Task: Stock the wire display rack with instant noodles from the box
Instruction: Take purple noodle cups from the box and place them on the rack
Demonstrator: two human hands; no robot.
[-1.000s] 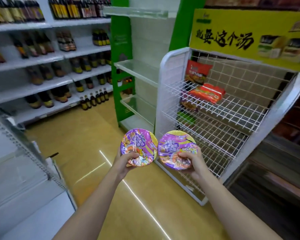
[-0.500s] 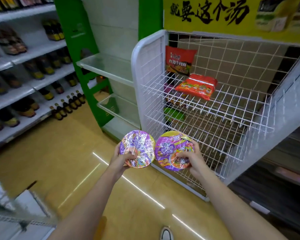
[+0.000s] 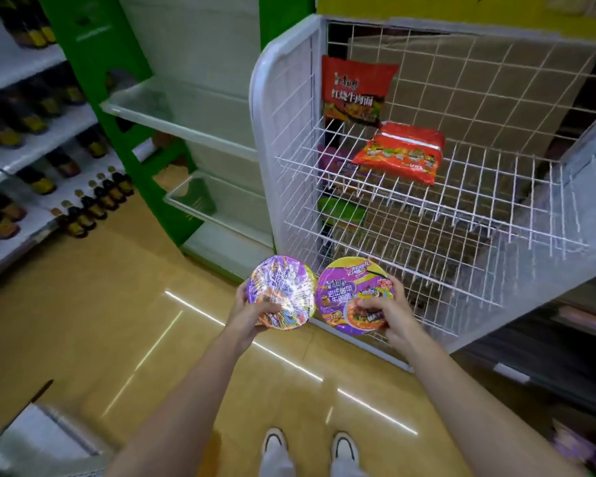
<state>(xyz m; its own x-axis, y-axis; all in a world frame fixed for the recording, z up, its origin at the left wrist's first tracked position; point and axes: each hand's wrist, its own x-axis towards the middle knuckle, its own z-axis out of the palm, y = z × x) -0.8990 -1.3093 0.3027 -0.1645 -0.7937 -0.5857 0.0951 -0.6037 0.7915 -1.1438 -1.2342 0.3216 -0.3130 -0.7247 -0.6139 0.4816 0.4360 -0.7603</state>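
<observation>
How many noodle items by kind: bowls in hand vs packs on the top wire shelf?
Purple bowls: 2, one in the left hand, one in the right hand.
Red packs on top shelf: 2, one upright, one lying flat.
Total: 4

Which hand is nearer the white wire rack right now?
Right. The right hand, gripping a noodle bowl, is directly before the white wire rack's lower tiers; the left hand, holding the other bowl, sits farther left.
</observation>
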